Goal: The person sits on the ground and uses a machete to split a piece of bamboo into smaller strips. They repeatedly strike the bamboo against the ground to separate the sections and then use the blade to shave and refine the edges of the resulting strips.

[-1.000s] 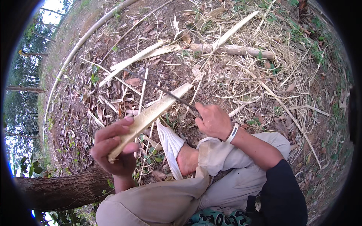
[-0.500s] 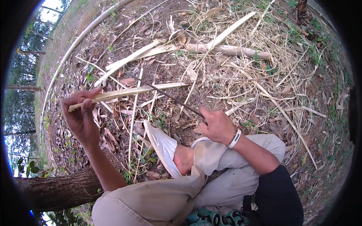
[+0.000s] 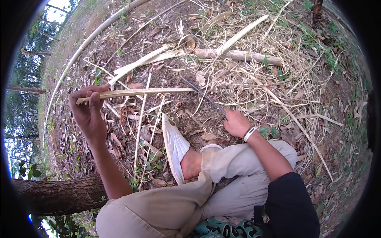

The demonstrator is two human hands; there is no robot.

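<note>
My left hand (image 3: 90,111) is closed around the near end of a pale split strip (image 3: 147,91), likely bamboo or wood, held out level to the right. In my right hand (image 3: 238,123) is a long, thin, dark blade (image 3: 206,97), apparently a knife; its handle is hidden in my fist. The blade slants up to the left, and its upper part meets or crosses the strip's far end; I cannot tell whether they touch.
Curly pale shavings (image 3: 297,75) cover the ground at the right. A short round log (image 3: 246,55) lies ahead, near split pieces (image 3: 139,63). A long pole (image 3: 83,49) curves along the far left, and a tree trunk (image 3: 63,194) lies near left. My shoe (image 3: 174,146) rests between.
My right hand has moved right with the blade, which has slid from the strip's middle to its far end. The strip has tilted closer to level; my left hand has shifted slightly.
</note>
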